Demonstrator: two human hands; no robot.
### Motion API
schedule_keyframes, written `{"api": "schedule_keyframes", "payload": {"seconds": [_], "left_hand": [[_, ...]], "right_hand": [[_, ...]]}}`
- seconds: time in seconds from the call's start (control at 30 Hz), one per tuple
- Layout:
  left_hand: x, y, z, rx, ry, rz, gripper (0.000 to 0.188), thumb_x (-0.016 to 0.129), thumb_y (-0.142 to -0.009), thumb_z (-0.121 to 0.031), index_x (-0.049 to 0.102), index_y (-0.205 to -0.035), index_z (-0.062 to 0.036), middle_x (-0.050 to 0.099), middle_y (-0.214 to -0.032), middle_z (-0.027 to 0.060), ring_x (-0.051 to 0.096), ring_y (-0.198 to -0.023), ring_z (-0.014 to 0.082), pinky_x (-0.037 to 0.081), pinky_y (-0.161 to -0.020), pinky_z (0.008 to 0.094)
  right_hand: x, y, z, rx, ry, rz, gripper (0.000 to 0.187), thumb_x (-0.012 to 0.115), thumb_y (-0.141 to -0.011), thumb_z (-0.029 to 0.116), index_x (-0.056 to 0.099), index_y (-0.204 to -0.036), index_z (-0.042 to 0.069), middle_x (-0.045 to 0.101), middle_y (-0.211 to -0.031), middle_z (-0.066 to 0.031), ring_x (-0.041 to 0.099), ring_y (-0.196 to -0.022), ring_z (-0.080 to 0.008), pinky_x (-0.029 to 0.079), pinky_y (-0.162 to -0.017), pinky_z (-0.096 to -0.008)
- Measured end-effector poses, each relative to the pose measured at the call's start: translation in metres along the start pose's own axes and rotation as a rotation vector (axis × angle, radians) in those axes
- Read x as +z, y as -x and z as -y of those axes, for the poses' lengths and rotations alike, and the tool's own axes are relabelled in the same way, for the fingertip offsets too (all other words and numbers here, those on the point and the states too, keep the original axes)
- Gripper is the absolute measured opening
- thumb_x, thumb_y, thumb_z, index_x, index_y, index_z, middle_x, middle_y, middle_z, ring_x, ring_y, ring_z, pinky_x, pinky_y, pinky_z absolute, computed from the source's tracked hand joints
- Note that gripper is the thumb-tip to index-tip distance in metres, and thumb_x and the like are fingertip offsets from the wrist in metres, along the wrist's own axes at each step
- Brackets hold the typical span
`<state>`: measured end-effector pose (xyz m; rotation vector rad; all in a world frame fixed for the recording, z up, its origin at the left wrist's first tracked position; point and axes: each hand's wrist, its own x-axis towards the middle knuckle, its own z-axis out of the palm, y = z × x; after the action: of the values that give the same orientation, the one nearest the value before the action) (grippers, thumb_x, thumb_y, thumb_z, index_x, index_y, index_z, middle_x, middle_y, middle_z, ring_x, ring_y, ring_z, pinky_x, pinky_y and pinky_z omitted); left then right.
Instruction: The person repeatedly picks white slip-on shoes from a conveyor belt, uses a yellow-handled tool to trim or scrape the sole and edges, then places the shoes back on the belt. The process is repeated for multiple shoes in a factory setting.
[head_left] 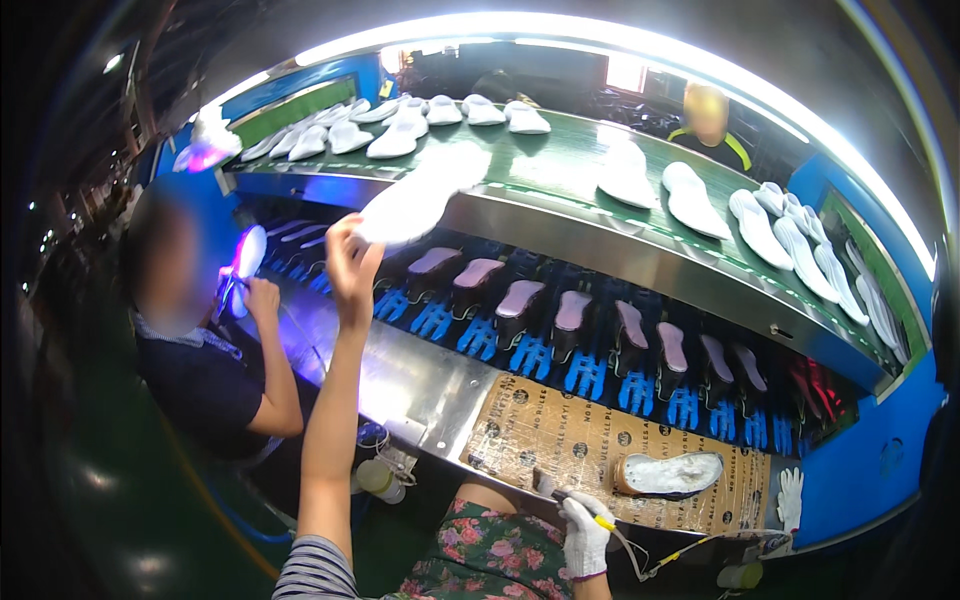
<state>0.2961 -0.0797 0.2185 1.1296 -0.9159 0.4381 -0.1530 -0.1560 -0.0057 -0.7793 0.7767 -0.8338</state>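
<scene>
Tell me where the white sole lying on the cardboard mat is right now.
In the head view the white sole lies at lower right on the cardboard mat, just right of the gloved right hand and below the row of blue holders.

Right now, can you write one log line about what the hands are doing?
left hand: holds white sole up | right hand: gloved, grips yellow tool | shoe: lies on cardboard mat

Your left hand (350, 262) is raised and grips a white sole (415, 200) at the edge of the upper green conveyor (560, 165). Your gloved right hand (585, 535) holds a yellow-handled tool (580, 508) at the near edge of the cardboard-covered tabletop (560, 440), beside a shoe (668, 473) lying sole-up. Lasted shoes (570, 320) sit on blue holders below.
</scene>
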Motion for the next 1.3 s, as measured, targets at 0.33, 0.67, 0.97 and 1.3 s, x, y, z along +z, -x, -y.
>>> {"api": "schedule_keyframes", "payload": {"seconds": [0.33,0.67,0.97,1.3], "left_hand": [[-0.119,0.196,-0.002,-0.669,0.18,-0.467,0.022,0.069,-0.095,-0.014,0.07,-0.115,-0.0056,0.071,-0.105,0.0067,0.069,-0.089,0.0167,0.056,-0.08,0.0302],[-0.011,0.437,-0.044,-1.752,0.999,0.119,0.052,0.052,-0.109,-0.041,0.057,-0.147,-0.0055,0.067,-0.138,0.0132,0.068,-0.123,0.0275,0.054,-0.108,0.0441],[-0.002,0.416,-0.093,-1.751,1.448,0.086,0.106,0.026,-0.096,-0.091,0.036,-0.166,-0.0112,0.054,-0.158,0.0175,0.058,-0.14,0.038,0.049,-0.116,0.0539],[0.047,0.36,-0.114,-1.528,0.84,0.256,0.104,0.013,-0.097,-0.09,0.026,-0.17,-0.0161,0.046,-0.164,0.0108,0.051,-0.146,0.0302,0.043,-0.122,0.0476]], "right_hand": [[0.022,0.009,0.054,-0.181,-0.092,0.088,0.022,0.072,-0.09,-0.005,0.074,-0.112,-0.002,0.076,-0.12,-0.0179,0.074,-0.108,-0.0267,0.061,-0.094,-0.0368],[0.062,0.025,0.023,-0.101,0.248,0.426,0.021,0.079,-0.087,-0.006,0.08,-0.107,-0.005,0.08,-0.113,-0.0144,0.074,-0.106,-0.0199,0.057,-0.097,-0.0321],[0.059,0.009,0.044,-0.486,0.552,0.595,0.015,0.084,-0.082,0.003,0.083,-0.097,0.003,0.082,-0.103,-0.0147,0.077,-0.09,-0.0223,0.06,-0.081,-0.034],[0.084,-0.016,0.075,-1.189,0.913,0.49,0.038,0.081,-0.072,0.0,0.08,-0.109,0.009,0.08,-0.117,-0.013,0.076,-0.1,-0.0315,0.059,-0.086,-0.0395]]}}
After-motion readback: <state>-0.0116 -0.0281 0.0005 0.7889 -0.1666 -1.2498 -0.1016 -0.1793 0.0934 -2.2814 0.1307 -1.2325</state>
